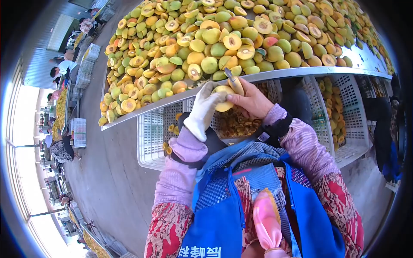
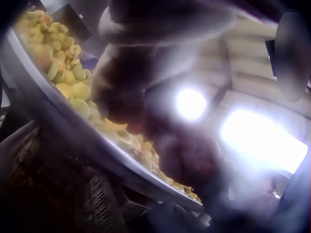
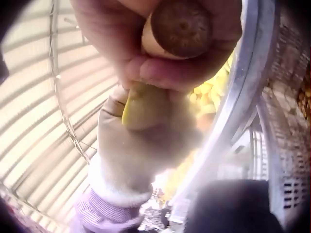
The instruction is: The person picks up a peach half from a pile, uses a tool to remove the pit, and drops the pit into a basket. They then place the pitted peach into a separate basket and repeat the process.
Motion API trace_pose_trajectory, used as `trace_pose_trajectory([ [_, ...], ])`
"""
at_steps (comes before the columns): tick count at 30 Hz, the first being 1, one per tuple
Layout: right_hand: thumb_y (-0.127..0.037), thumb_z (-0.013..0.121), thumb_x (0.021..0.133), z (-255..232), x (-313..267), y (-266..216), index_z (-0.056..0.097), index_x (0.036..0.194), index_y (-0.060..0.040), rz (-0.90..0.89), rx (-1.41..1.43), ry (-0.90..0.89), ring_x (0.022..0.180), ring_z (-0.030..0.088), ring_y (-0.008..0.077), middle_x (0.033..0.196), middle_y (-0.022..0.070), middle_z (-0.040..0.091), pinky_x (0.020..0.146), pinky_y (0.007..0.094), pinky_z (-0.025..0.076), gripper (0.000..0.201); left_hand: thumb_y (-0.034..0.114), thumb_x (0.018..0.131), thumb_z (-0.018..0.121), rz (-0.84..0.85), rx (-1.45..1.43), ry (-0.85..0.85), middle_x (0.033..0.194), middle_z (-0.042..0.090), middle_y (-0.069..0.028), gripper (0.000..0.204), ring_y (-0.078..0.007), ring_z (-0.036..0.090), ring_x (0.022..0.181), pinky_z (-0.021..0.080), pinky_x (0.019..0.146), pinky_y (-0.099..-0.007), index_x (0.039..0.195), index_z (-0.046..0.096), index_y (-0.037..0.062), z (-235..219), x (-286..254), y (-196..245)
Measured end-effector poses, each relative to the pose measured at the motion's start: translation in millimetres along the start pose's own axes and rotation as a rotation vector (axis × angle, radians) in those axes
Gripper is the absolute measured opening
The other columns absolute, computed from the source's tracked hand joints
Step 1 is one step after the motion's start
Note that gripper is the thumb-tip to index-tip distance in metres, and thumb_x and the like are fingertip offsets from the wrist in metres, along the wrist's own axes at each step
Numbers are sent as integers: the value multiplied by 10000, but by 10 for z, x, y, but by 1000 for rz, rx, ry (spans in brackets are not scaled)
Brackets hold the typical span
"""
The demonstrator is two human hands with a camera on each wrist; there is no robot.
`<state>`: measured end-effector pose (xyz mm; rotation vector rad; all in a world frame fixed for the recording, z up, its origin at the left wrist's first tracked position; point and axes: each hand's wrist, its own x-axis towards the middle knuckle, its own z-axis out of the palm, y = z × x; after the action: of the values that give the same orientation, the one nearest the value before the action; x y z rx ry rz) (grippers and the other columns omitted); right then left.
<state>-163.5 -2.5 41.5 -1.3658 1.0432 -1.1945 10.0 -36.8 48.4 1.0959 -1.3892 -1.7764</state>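
My left hand (image 1: 203, 108), in a white glove, holds a halved yellow peach (image 1: 223, 104) just in front of the table edge. In the right wrist view the peach half (image 3: 146, 104) lies between the gloved fingers and the bare right thumb. My right hand (image 1: 254, 102) grips a wooden-handled tool (image 1: 236, 84) with a metal blade. The blade points up toward the fruit pile, away from the peach half. The handle's round butt (image 3: 182, 29) faces the right wrist camera. Dark and blurred, the left hand (image 2: 141, 73) fills the middle of the left wrist view.
Halved peaches (image 1: 211, 36) are heaped on a metal-rimmed table (image 1: 297, 74). Below its rim stand white plastic crates (image 1: 150, 137), one with scraps (image 1: 238, 124), another with peach halves (image 1: 335, 112). Other people (image 1: 64, 69) work along tables at the left.
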Motion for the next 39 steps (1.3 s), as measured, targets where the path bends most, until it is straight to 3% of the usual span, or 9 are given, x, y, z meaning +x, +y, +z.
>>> trace_pose_trajectory([
  [2,-249,594,848,16,-51,-140,468,1126,-47,272,236,-99,478,506,130,679,62,550,421,267,421,366,179,898,488,414,183,93,1007,559,-110,270,-156,552,912,460,786,-269,1081,478,-19,47,-92,-83],
  [6,-246,550,879,295,-215,-101,467,1052,-72,502,465,67,395,430,78,569,1,482,335,211,330,259,485,953,253,439,61,473,1050,536,-102,532,-192,539,929,441,842,-306,1163,443,35,467,-258,-321],
  [8,-266,551,881,389,-314,7,466,1021,-61,377,464,-5,397,426,61,617,8,506,334,188,317,262,338,961,326,234,-511,470,1038,538,-91,377,-202,543,931,469,802,-306,1143,475,43,620,-339,-119],
  [10,-293,549,878,339,-335,206,453,1001,-29,321,346,-41,448,519,185,680,86,565,393,268,394,307,206,924,380,282,-387,479,1055,545,-107,290,-219,563,909,494,767,-310,1130,490,33,560,-288,-188],
  [12,-299,540,874,309,-351,348,439,988,-3,-167,-210,137,622,576,367,732,191,585,534,387,449,333,173,909,392,231,-527,506,1028,561,-120,271,-229,576,878,505,743,-317,1106,504,25,562,-306,-147],
  [13,-294,523,876,256,-427,117,421,974,8,0,-209,54,795,533,466,797,267,572,666,465,429,333,141,893,404,180,-665,528,1000,576,-134,252,-239,589,847,517,718,-324,1082,517,18,563,-308,-118],
  [29,-225,516,876,367,-494,90,410,990,11,147,-172,-187,777,565,434,800,273,572,671,441,451,283,352,950,305,519,-69,625,804,591,-112,401,-197,575,717,496,651,-302,868,535,34,441,-179,-439],
  [35,-191,540,871,304,-410,-30,422,1056,-3,164,-203,-247,757,599,302,826,205,585,668,373,463,289,395,942,344,295,-302,508,803,580,-96,436,-183,564,739,466,703,-301,865,553,19,453,-235,-82],
  [39,-214,555,853,339,-409,118,417,1028,13,192,-169,-223,800,585,412,839,260,591,692,421,464,318,366,912,451,343,-294,478,817,579,-95,371,-181,559,749,464,707,-292,933,554,10,352,-156,-415],
])
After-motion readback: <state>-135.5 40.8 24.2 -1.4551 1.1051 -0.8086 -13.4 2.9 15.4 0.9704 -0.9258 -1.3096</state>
